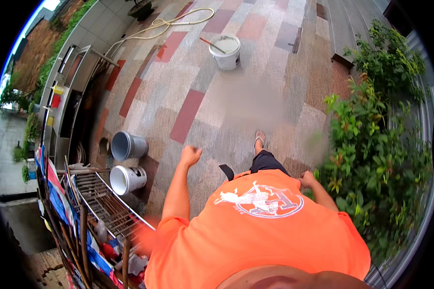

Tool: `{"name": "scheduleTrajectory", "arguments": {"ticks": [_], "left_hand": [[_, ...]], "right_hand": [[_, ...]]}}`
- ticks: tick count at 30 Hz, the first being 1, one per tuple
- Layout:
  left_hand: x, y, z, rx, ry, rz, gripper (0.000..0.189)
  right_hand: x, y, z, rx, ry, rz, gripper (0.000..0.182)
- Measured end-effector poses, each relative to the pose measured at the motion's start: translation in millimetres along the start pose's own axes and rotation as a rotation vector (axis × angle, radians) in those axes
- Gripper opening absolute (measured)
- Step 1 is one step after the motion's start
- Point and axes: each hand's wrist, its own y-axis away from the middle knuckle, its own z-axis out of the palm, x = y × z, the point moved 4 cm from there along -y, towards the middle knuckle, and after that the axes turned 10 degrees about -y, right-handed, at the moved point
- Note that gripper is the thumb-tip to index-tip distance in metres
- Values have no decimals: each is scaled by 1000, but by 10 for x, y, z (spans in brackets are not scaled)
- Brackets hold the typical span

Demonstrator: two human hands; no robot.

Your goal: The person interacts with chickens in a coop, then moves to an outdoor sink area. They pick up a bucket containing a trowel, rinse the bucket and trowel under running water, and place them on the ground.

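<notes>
My left hand (190,155) is held out over the tiled floor with its fingers curled and nothing visible in it. Close to my right side, beside the green shrub (376,162), is my right hand (306,179), also curled; whether it holds anything is hard to see. Ahead of me on the floor stands a white plastic bucket (228,59) with greyish-white contents and a reddish stick or brush handle (209,43) leaning on its rim. Two more buckets, one grey (139,146) and one white (137,178), are over to the left. Neither hand touches a bucket.
A pale hose (193,22) lies looped on the floor at the upper left. A metal rack (108,202) with sticks and striped sheeting stands at the lower left, below a metal counter (67,92). Grey steps (341,32) rise at the upper right, beyond the shrubs.
</notes>
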Motion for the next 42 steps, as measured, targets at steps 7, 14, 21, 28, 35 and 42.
{"name": "scheduleTrajectory", "arguments": {"ticks": [7,14,21,28,35,42], "left_hand": [[-758,-588,440,-387,256,-707,33],[303,-2457,-200,-141,198,-499,45],[1131,-4709,-713,-134,187,-406,49],[1349,-7305,-585,-216,143,-410,55],[1215,-9425,-49,-190,126,-427,72],[1005,-10483,363,-60,211,-548,87]], "right_hand": [[-301,-1472,-1001,147,-108,-9,31],[-1025,-2547,-2365,230,-299,-5,35],[-1521,-2763,-2902,246,-166,15,34],[-2125,-2984,-3252,19,-85,445,30],[-3802,-4293,-4032,41,-515,439,31],[-4796,-5108,-4449,32,-483,433,29]]}}
